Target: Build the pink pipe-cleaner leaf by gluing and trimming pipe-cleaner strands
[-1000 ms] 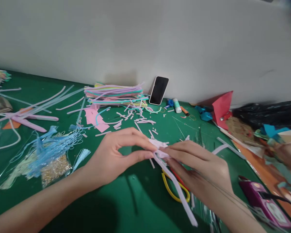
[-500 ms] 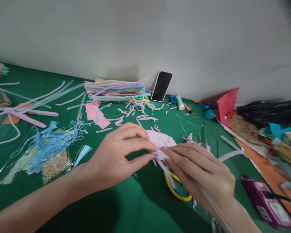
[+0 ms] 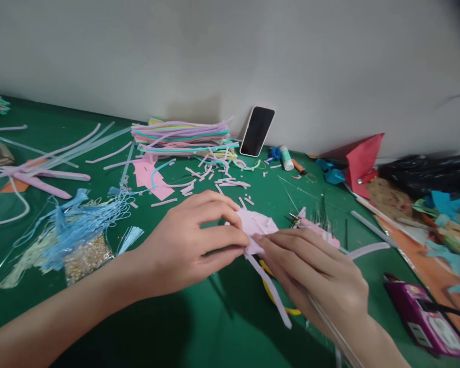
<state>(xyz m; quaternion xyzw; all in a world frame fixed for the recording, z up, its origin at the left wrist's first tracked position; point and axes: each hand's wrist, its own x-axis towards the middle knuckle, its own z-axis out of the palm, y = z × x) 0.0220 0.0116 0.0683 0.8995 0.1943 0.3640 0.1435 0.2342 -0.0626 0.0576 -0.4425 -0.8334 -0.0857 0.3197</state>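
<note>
The left hand (image 3: 205,243) and right hand (image 3: 322,271) pinch a crinkled, pale lilac piece (image 3: 256,223) (a strip (image 3: 275,296) trails nearer the wearer) over the green bench (image 3: 314,194); its gripped edges are hidden.

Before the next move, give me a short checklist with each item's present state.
1. Left hand gripping the pale lilac, crinkled sheet: ok, pinched at its edge.
2. Right hand on the same sheet: ok, touching its right side.
3. Long, flat, pale lilac strip with its lower end free: ok, clear of both hands.
4. Yellow, curved, loop-shaped handle fully visible: not ok, partly covered.
5. Strip touching that handle: cannot tell.
6. White-rimmed, black-screened phone propped up: ok, tilted.
</note>
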